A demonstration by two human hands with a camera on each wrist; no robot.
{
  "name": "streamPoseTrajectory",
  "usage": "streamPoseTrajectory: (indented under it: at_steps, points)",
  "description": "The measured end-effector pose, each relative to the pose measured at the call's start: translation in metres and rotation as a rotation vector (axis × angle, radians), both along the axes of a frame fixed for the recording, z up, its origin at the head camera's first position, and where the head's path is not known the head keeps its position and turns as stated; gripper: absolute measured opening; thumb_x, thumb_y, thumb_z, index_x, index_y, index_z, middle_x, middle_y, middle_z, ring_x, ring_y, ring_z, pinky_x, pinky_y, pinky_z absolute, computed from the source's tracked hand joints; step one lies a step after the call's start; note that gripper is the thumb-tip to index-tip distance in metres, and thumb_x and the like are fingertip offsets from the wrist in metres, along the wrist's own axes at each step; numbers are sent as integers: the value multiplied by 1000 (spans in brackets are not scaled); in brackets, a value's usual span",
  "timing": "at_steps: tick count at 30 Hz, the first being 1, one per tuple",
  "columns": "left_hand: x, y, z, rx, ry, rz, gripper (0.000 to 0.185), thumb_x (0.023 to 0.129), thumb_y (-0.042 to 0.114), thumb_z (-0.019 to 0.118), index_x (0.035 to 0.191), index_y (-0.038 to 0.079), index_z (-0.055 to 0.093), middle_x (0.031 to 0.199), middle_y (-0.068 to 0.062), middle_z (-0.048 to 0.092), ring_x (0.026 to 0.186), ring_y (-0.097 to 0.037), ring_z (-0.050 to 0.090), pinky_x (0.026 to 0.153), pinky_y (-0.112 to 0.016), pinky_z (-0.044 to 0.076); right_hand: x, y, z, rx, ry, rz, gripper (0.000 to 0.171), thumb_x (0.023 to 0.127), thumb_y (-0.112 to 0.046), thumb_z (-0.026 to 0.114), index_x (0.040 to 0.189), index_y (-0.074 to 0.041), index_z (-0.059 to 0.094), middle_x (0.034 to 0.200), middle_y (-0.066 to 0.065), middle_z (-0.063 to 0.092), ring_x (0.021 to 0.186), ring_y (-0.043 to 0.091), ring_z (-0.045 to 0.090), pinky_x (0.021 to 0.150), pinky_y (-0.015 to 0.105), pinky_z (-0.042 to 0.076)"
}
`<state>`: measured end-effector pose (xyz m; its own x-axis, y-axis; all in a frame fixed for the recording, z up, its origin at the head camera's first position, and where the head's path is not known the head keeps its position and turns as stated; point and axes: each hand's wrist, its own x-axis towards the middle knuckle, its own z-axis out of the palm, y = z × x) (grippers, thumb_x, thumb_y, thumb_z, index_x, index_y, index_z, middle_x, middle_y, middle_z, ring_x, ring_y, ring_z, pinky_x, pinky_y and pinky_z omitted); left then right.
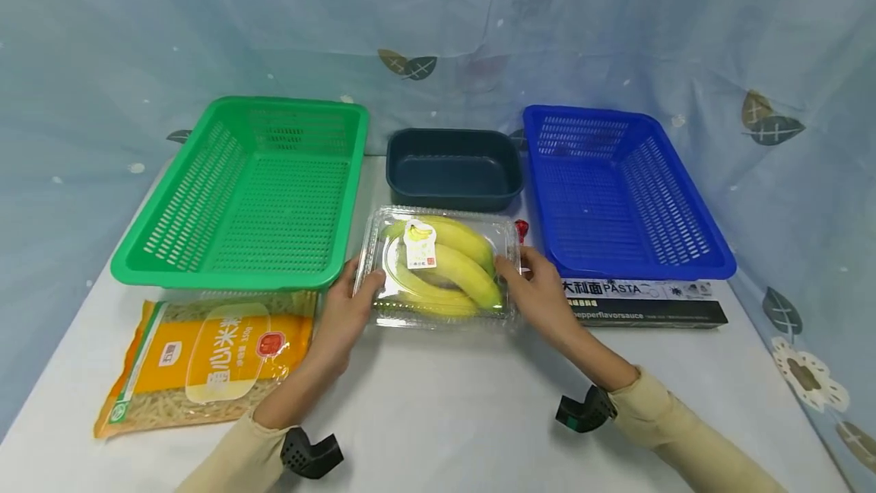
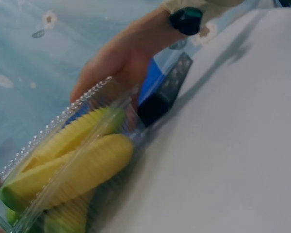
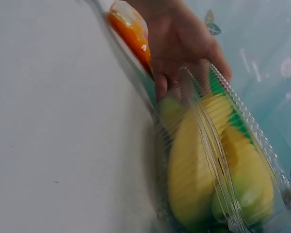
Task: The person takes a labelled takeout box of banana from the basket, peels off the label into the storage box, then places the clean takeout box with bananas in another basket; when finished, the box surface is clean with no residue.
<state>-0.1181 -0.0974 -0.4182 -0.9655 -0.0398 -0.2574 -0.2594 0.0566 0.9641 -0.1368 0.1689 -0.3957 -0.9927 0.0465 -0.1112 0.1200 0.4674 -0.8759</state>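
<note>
Both my forearms reach forward over the white surface, sleeves pulled to the wrists, and my hands meet the clear box from either side. My left hand cups its left end, thumb laid over the lid's corner and the fingers curled round the edge below. My right hand takes the right end the same way, thumb on top of the lid, fingers wrapped round the far rim. So both sets of fingers are clamped on the box, which sits at the middle of the surface, just in front of the dark tub.

Inside the box lie yellow bananas with greenish tips, side by side under the closed ribbed lid, a small label on top. The tub behind holds nothing that I can see. The green basket on my left and the blue basket on my right show only their slotted floors. A yellow noodle bag lies flat in front of the green basket, near my left hand. A black pasta carton lies along the blue basket's front edge, just beside my right hand.
</note>
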Motion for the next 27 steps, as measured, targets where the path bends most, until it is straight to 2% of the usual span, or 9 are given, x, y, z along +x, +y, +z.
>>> streamPoseTrajectory:
  at_steps: [5,10,14,17,21,24,27]
  points:
    - [-7,3,1,-50,6,13,54,92,40,55,141,24,38,119,-9,55,97,-22,52,81,-35,44,-9,-2,-1,-27,-16,-31,54,93,-39,53,131,-1,48,107,13,60,90,23,58,67,34,51]
    - [-12,4,5,-96,-15,-23,60,91,46,55,141,19,36,128,-11,52,106,-25,52,85,-39,44,-8,-3,-1,-51,-27,-57,61,94,-34,52,141,0,33,127,19,52,106,26,54,80,37,50]
    - [-14,3,4,-83,-34,-29,55,91,45,55,137,19,39,126,-10,52,104,-26,51,81,-38,43,-1,-1,0,-9,-1,2,67,95,-39,51,144,-2,27,132,20,47,114,29,51,88,42,47]
    - [-15,4,3,-73,-38,-28,55,91,44,56,136,18,38,125,-12,52,104,-27,51,83,-38,42,14,1,6,196,132,94,70,93,-44,51,144,-3,29,137,18,43,121,32,44,94,50,41]
    - [-15,5,3,-63,-37,-33,57,91,42,56,137,16,37,126,-14,52,107,-28,51,85,-39,42,35,1,22,509,452,133,70,87,-44,58,142,-5,37,143,15,37,127,34,37,94,57,37]
    - [-15,4,3,-66,-43,-25,58,91,44,56,138,17,36,128,-13,51,108,-27,50,86,-40,42,36,0,37,555,624,146,65,85,-39,61,138,-7,43,141,13,39,126,33,40,89,56,41]
    - [-15,3,2,-67,-48,-21,59,90,45,56,138,17,35,129,-14,50,109,-27,50,88,-41,42,28,-2,48,540,698,193,57,86,-35,61,133,-5,49,137,13,44,121,33,45,85,54,45]
